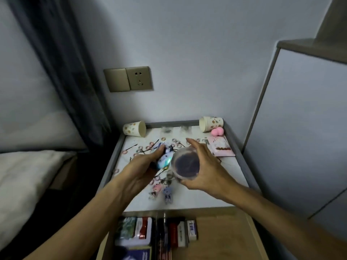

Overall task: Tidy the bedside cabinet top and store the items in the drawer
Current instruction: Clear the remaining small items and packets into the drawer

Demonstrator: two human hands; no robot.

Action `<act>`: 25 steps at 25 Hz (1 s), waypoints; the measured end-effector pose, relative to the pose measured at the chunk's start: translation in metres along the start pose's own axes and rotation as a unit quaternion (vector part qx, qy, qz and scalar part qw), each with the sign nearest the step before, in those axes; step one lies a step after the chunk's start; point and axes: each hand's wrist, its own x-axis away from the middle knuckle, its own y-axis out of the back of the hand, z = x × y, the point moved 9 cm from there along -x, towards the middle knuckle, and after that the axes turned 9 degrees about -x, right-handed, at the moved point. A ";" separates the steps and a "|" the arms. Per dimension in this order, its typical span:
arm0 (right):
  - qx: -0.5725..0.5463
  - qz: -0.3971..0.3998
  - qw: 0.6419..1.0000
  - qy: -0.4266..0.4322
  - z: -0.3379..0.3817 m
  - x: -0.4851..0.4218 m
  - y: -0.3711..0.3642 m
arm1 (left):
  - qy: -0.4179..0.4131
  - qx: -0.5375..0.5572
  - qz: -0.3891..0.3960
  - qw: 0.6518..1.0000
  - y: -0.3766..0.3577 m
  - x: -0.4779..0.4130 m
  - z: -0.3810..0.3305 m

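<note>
The left hand (pixel 142 169) grips a blurred colourful object (pixel 164 155), the right hand (pixel 205 166) grips a clear cup (pixel 185 164); 2 paper cups (pixel 134 128) (pixel 211 123) lie tipped behind.

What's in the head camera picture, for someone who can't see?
Above a cluttered bedside cabinet, the left hand holds a small colourful item and the right hand grips a clear cup. The drawer below is open.

Paper cups (pixel 134 128) lie at the cabinet top's (pixel 197 200) back corners, keychains (pixel 163 192) near its front; boxes (pixel 142 229) sit in the drawer (pixel 225 239) before it.
</note>
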 end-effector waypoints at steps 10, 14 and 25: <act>-0.109 0.138 0.982 -0.065 0.056 0.072 -0.132 | 0.122 0.044 -0.020 0.991 0.079 0.147 0.067; -0.292 0.135 0.932 -0.166 0.040 0.075 -0.160 | 0.139 0.057 -0.066 0.986 0.112 0.148 0.075; -0.271 0.131 0.863 -0.405 -0.041 0.121 -0.231 | 0.091 -0.284 -0.199 0.933 0.200 0.136 0.063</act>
